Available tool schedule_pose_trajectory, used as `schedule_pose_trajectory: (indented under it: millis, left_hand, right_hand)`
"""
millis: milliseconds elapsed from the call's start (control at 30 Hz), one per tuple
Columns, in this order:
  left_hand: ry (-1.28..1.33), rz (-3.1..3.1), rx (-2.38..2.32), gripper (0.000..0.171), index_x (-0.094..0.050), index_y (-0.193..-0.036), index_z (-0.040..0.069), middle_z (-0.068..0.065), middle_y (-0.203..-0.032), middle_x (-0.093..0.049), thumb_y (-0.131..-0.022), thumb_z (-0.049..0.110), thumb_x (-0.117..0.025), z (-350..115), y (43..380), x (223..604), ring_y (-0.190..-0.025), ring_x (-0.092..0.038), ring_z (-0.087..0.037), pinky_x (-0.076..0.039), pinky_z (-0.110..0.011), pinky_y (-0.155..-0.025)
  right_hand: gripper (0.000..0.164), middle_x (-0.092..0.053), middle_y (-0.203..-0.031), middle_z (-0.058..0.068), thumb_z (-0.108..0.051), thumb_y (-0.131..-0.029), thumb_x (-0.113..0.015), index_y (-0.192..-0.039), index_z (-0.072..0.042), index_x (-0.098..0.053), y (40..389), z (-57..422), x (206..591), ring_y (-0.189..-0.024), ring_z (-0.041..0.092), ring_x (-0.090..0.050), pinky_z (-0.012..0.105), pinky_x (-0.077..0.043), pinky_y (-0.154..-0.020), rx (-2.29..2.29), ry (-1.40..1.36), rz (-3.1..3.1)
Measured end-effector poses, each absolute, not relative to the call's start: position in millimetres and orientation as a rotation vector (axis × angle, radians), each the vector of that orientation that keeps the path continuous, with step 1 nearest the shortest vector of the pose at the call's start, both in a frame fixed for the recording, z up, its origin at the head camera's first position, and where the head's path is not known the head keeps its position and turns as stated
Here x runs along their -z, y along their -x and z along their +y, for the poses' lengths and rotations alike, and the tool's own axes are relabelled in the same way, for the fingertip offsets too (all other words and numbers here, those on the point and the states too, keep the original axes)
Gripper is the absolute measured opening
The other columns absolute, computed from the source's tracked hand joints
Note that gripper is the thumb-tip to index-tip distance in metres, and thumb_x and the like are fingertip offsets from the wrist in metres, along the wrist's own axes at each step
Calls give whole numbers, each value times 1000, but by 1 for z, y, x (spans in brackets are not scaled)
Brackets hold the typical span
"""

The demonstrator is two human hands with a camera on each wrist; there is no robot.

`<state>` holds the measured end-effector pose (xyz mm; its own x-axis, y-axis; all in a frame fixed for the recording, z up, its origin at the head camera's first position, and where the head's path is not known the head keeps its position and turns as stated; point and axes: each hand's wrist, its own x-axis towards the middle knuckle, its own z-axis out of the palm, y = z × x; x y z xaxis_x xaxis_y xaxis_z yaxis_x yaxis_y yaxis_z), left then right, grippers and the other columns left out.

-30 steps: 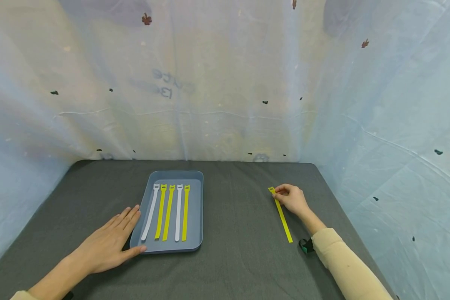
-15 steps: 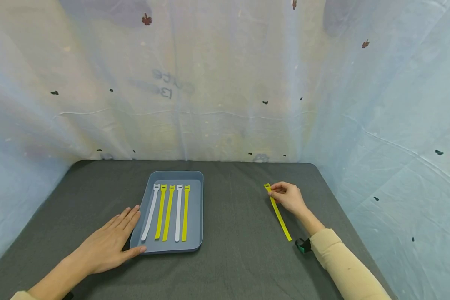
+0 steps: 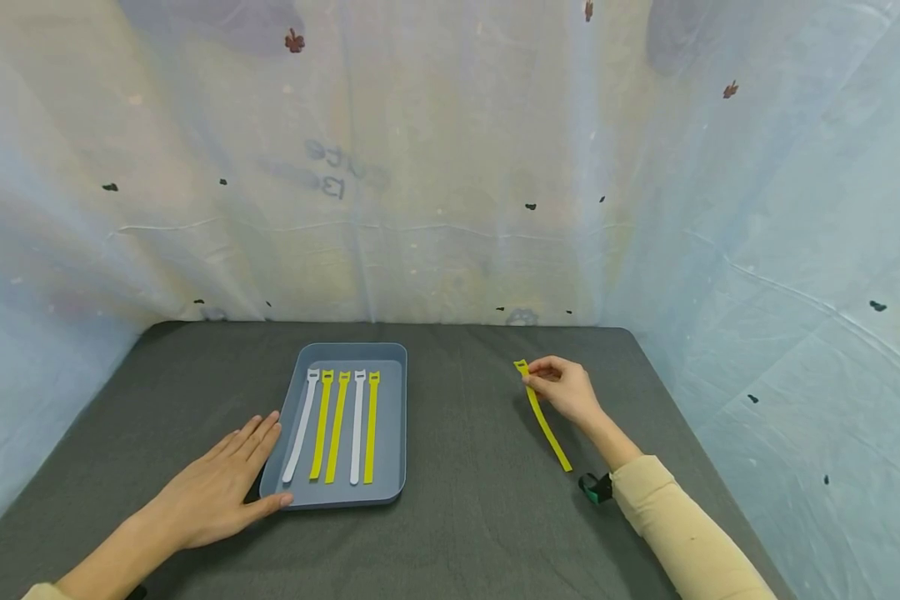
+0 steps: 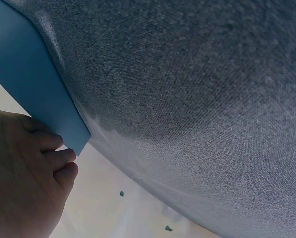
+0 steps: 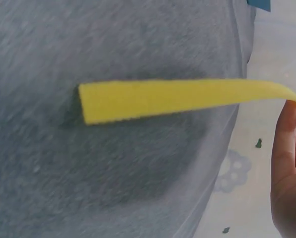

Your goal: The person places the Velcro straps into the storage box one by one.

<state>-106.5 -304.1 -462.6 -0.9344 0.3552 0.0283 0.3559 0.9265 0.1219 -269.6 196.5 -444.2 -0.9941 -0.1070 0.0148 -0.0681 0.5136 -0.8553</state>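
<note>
A yellow hook-and-loop cable tie (image 3: 547, 429) hangs from my right hand (image 3: 566, 392), pinched between thumb and fingertips just below its slotted head. Its tail slants down toward the near side, and in the right wrist view the strap (image 5: 158, 98) bends near the fingers. Fingers straight, my left hand (image 3: 221, 483) rests along the left side of a blue-grey tray (image 3: 399, 417), with the thumb at its near left corner. Lying side by side inside the tray are several more cable ties, yellow ones (image 3: 371, 429) and white ones (image 3: 357, 429), their heads toward the far end.
Dark grey cloth (image 3: 465, 500) covers the table. Behind it and at both sides hangs a pale, translucent curtain (image 3: 435, 167) with small dark specks. A black and green band (image 3: 596, 487) sits by the right wrist.
My right hand has moved left and slightly away, bringing the yellow cable tie with it; its tail now lifts and curves. The left hand and tray stay where they were.
</note>
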Motion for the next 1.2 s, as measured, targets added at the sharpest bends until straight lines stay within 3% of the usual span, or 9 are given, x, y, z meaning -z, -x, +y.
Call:
schedule_pose_trajectory:
  millis: [400, 733, 1200]
  left_hand:
    - [579, -3066, 185, 106, -34, -159, -4, -22, -168, -28, -93, 75, -56, -306, 107, 465, -153, -30, -43, -35, -60, -117]
    - [589, -3067, 202, 104, -33, -160, -5, -23, -168, -27, -95, 74, -56, -306, 107, 465, -153, -29, -43, -32, -58, -120]
    - [583, -3069, 189, 105, -33, -160, -5, -22, -168, -27, -94, 75, -55, -307, 108, 465, -154, -28, -43, -32, -59, -120]
  right_hand:
    - [23, -73, -106, 13, -14, -97, -76, -115, -1, -71, 268, 174, 429, -88, 18, -72, 55, -61, -87, 1639, 233, 2626]
    - [29, -72, -113, 18, -14, -98, -75, -121, 3, -68, 262, 151, 423, -89, 17, -72, 42, -64, -83, 1788, 290, 2501]
    - [22, -72, -109, 10, -12, -98, -74, -118, -3, -69, 254, 114, 427, -91, 19, -73, 65, -55, -94, 1933, 308, 2324]
